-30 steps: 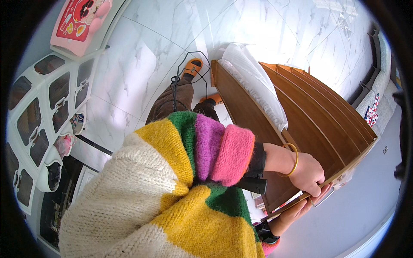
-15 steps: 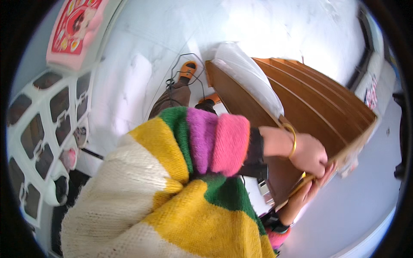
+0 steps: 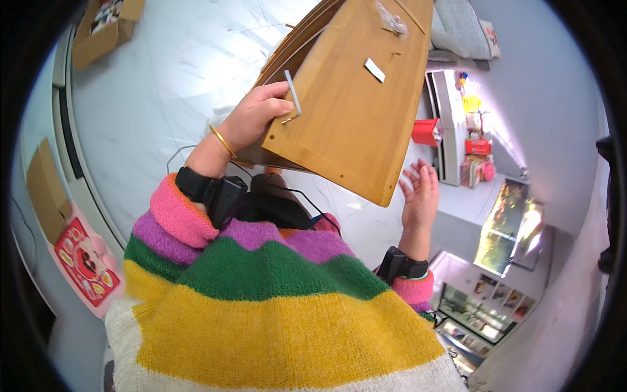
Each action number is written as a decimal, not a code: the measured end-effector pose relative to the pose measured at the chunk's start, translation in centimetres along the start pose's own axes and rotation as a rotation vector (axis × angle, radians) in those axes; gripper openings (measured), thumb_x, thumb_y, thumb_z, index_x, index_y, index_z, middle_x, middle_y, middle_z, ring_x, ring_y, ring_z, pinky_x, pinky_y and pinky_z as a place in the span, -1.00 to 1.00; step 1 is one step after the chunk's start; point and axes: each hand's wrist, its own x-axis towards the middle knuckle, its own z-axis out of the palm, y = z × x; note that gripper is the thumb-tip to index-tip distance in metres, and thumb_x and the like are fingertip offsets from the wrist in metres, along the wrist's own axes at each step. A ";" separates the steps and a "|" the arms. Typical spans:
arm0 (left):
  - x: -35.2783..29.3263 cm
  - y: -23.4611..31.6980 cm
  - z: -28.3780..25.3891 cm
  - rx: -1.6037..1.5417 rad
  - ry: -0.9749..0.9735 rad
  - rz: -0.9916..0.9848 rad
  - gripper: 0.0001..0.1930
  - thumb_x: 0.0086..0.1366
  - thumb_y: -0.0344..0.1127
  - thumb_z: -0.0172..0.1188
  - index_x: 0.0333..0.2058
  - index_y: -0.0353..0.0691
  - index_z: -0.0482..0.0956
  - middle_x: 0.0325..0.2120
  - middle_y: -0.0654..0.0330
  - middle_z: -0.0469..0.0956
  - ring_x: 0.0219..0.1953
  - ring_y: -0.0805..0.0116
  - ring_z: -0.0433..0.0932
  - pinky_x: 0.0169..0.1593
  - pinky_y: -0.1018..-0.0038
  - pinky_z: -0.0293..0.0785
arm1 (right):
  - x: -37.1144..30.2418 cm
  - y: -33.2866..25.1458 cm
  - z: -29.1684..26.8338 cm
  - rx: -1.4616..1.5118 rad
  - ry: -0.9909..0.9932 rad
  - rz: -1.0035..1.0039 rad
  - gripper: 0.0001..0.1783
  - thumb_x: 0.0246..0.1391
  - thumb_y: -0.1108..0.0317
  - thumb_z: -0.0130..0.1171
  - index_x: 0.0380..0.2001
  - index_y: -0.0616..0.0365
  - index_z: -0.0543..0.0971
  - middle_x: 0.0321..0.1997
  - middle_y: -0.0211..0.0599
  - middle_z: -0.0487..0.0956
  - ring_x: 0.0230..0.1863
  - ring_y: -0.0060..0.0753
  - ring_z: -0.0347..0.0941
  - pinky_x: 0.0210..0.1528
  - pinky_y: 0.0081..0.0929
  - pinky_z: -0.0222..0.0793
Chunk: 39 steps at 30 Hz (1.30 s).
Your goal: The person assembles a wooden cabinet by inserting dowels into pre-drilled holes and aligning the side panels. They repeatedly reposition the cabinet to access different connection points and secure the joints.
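A brown wooden cabinet with shelves inside stands before me, its broad side panel [image 3: 353, 98] facing up. At the panel's left edge my left hand [image 3: 258, 114] is closed, thumb pressed against a grey L-shaped hex key [image 3: 292, 95]. A small brass-coloured screw [image 3: 286, 121] shows by the key's lower end; whether the two touch I cannot tell. My right hand [image 3: 421, 193] is open beside the panel's right edge, fingers slightly curled and holding nothing. Small dark holes dot the panel's near edge. A white strip [image 3: 375, 70] and a clear plastic bag [image 3: 390, 21] lie on the panel.
Dark cord [image 3: 300, 196] loops by my legs under the panel. A red box [image 3: 426, 132] stands beyond the right edge. An open cardboard box [image 3: 108, 29] is at the far left, and a pink-red picture case [image 3: 85, 261] at the left side. Grey cushions [image 3: 457, 32] sit at the far right.
The view has turned, and the cabinet's outer side now faces me instead of its inside. My hands, together at a corner before, are apart; the right one is off the wood.
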 end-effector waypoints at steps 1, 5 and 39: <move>-0.2 0.0 -0.2 -0.017 0.031 -0.057 -0.68 0.10 -0.28 -0.09 -0.22 -0.37 0.42 -0.38 0.32 0.43 -0.33 0.58 0.35 -0.22 0.62 0.30 | -0.7 1.4 -0.6 0.087 -0.087 0.101 -0.65 0.16 0.15 -0.12 -0.13 0.17 0.38 -0.23 -0.28 0.47 -0.26 -0.50 0.42 -0.30 -0.57 0.35; -0.4 0.0 -1.1 0.030 0.046 -0.085 -0.55 0.08 -0.31 -0.15 -0.06 -0.41 0.34 -0.25 0.23 0.44 -0.22 0.54 0.36 -0.12 0.63 0.28 | -3.1 4.6 -1.1 0.286 -0.341 0.340 -0.66 0.15 0.12 -0.11 -0.29 0.19 0.45 -0.51 -0.33 0.51 -0.52 -0.54 0.44 -0.48 -0.64 0.34; -0.6 1.4 -2.3 0.031 0.025 -0.179 -0.55 0.08 -0.37 -0.17 -0.03 -0.42 0.30 -0.23 0.20 0.45 -0.20 0.52 0.39 -0.09 0.63 0.28 | -4.3 6.1 1.2 0.386 -0.444 0.162 -0.67 0.12 0.13 -0.03 -0.39 0.22 0.46 -0.69 -0.45 0.38 -0.66 -0.64 0.25 -0.58 -0.70 0.18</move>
